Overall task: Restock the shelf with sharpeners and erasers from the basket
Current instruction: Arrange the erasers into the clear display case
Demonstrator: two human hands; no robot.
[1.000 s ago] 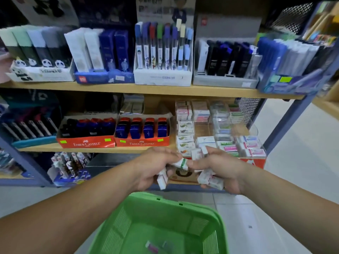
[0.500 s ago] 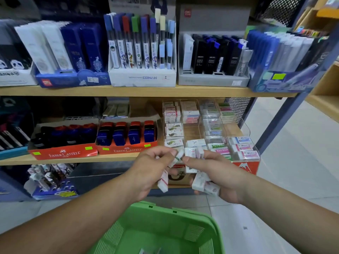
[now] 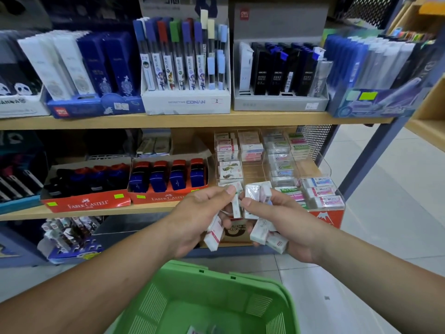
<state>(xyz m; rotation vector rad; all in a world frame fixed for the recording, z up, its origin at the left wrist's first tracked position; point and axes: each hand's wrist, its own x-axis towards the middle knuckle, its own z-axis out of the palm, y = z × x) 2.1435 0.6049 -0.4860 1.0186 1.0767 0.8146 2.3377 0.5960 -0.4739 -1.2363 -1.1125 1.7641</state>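
My left hand and my right hand meet in front of the middle shelf, each holding several small white wrapped erasers. The left thumb and fingers pinch one upright eraser between the two hands, and another eraser hangs from the left palm. Just behind the hands stands a clear acrylic organiser with rows of erasers. Left of it, two red Faber-Castell trays hold blue and red sharpeners. A green basket sits below my arms with a few small packets at its bottom.
The upper shelf carries display boxes of pencil leads and pens. A blue metal upright frames the shelf on the right, with white tiled floor beyond it. A lower shelf holds a box of small items.
The view has shifted so the shelves sit further left. My hands have risen slightly toward the organiser, and the pinched eraser now stands more upright between them.
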